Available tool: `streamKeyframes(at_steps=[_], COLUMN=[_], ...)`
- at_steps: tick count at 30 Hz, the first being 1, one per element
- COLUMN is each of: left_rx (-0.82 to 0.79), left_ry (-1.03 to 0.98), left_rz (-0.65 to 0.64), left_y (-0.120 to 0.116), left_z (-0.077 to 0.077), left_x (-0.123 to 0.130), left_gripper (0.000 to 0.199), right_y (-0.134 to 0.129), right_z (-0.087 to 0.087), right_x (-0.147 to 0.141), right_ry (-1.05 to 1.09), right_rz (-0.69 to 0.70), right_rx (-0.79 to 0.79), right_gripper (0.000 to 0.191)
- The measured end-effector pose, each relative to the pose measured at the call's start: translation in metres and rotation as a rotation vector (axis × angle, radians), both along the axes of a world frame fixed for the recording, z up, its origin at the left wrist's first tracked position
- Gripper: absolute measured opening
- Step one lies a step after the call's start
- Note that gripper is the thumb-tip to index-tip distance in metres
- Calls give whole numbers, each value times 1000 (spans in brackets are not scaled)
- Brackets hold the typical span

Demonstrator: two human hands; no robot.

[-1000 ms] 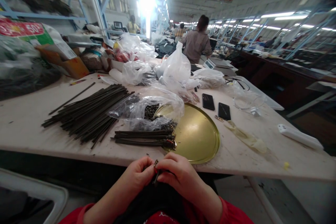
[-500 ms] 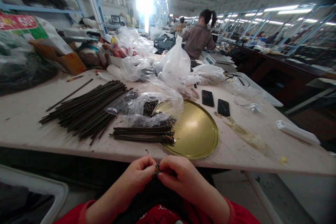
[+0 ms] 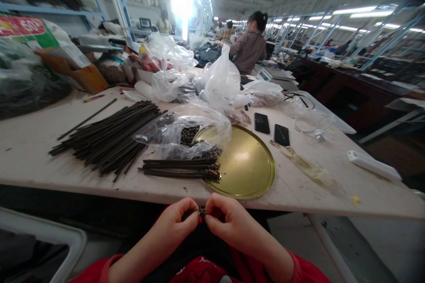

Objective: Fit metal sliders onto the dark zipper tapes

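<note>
part point(image 3: 201, 215) pinched from both sides, just off table point(image 3: 33, 159) edge

via head cam i've got left hand point(image 3: 174, 219) + right hand point(image 3: 234, 214) closed, thumb + fingertips each, on the one small dark part btwn them. hands abt equally near; long axis too hidden to tell. beyond table's near edge, a row of dark strips point(image 3: 177, 171) lies l-to-r, metal ends point(image 3: 218, 172) at r, over tray point(image 3: 247, 154). left hand's nearer the row's middle, right hand nearer the tray.

count: 1 part in grip, 1 tray, 1 row, 1 big pile of strips point(image 3: 106, 137), 1 loose strip point(image 3: 88, 118) behind it, 2 phone-like slabs point(image 3: 261, 123) r of tray. indiv strips overlap, can't count.
</note>
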State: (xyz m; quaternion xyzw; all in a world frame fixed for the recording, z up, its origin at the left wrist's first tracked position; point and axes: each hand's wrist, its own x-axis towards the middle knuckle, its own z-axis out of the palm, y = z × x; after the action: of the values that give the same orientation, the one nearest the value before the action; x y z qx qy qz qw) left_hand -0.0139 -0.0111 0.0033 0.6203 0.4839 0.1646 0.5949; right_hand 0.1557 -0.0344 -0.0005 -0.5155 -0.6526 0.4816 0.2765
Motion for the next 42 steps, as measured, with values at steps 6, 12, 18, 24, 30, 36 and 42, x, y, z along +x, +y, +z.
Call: streamKeyframes(at_steps=[6,12,18,24,30,36,42], left_rx=[32,-28,-85,-105,-37,113,76], left_ry=[69,80,78,32,1,-44,-103], left_rz=[-92,-112,-161,-119,-115,-24,-30], left_y=[0,1,-1,-5,-4,-4,-8], left_z=[-1,-3,-9,-12,0,-1,7], left_x=[0,2,2,2,4,3,3], left_gripper=[27,28,27,23,33,26,22], right_y=[4,10,11,9,1,-12,-13], right_z=[5,4,-2,-15,-26,-22,-24], right_x=[8,12,15,10,-5,-19,-18], right_ry=[-106,-138,-111,-45,97,-29,-103], right_rz=[161,212,250,36,-240,-240,-244], right_rx=[66,89,40,20,237,718,813], right_gripper=[5,14,11,4,13,19,25])
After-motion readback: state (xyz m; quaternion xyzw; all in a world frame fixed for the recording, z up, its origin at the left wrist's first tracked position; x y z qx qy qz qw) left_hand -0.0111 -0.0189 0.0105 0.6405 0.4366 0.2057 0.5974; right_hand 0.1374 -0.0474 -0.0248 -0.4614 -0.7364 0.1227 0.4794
